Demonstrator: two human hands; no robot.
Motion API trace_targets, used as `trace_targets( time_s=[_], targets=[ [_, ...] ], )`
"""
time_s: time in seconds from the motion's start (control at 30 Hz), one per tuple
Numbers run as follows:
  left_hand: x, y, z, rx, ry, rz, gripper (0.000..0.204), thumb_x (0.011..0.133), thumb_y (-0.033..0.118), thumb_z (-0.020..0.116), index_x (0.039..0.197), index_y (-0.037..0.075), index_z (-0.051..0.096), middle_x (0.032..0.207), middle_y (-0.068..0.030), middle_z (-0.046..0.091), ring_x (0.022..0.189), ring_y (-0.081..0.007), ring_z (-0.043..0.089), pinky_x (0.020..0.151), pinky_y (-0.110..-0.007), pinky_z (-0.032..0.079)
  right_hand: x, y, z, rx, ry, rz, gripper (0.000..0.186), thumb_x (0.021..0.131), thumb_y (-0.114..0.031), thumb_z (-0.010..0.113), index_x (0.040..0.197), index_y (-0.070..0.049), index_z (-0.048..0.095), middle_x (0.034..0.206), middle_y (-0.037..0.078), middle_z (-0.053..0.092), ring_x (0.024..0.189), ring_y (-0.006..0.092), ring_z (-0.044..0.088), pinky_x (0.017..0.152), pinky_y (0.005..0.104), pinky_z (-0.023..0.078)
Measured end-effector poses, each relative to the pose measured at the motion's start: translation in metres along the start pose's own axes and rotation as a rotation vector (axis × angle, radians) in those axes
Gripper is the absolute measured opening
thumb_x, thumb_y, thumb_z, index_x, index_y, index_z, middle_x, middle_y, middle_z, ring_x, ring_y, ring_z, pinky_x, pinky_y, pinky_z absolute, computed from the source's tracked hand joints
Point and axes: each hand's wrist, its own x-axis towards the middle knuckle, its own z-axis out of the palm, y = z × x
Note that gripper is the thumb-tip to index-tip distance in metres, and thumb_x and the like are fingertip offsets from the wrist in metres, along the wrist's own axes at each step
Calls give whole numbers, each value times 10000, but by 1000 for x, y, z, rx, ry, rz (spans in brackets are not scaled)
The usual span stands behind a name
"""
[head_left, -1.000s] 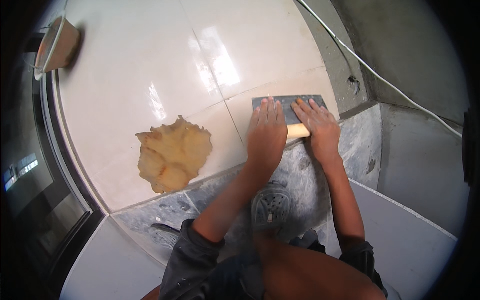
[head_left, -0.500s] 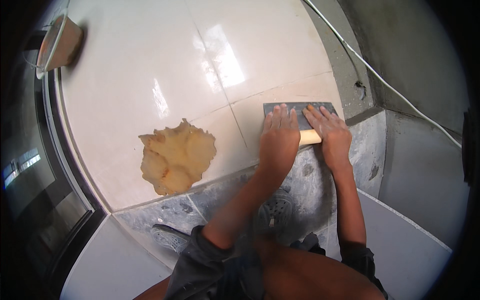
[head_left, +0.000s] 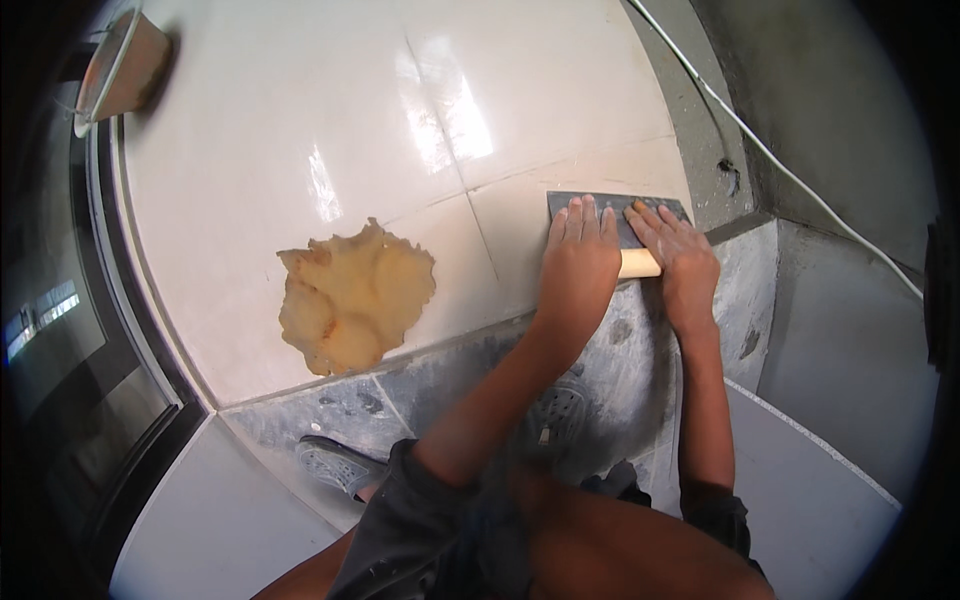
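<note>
A flat trowel [head_left: 597, 205] with a dark rectangular blade and a pale yellow handle lies against the beige tile near the front edge at the right. My left hand [head_left: 580, 255] holds the handle's left end under its palm, its fingers stretched over the blade. At the other end, my right hand [head_left: 685, 255] holds the handle the same way, fingers fanned on the metal. Both thumbs are hidden. Left of the hands, an irregular patch of yellowish-brown paste or liquid [head_left: 360, 290] lies on the glossy tile floor [head_left: 250, 120].
A brownish bucket [head_left: 140, 70] stands at the far left beside a dark-framed glass door [head_left: 60, 300]. A white cable [head_left: 765, 155] runs along the right. My shoes [head_left: 335, 465] rest on a dusty grey step [head_left: 640, 380] below the tile edge.
Both hands and the trowel have slid slightly right along the tile edge. The view has shifted a little; the brown patch stays put on the floor.
</note>
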Motion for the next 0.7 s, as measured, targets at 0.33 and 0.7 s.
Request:
trace_targets(
  time_s=[0.33,0.7],
  targets=[
    [6,7,7,69,53,-2,460,991,114,625,1444,35,646,1481,-232,644,1420,-346,588,1221,-420,430,9,13,1,26,17,-2,478,979,-120,525,1398,-231,726,1451,3,709,1347,279,666,1121,454,506],
    [25,5,6,30,63,11,461,986,116,617,1436,21,647,1476,-238,645,1409,-354,595,1218,-439,431,26,19,0,0,76,-18,513,953,-82,529,1407,-228,720,1445,13,712,1340,280,671,1118,448,508]
  ],
)
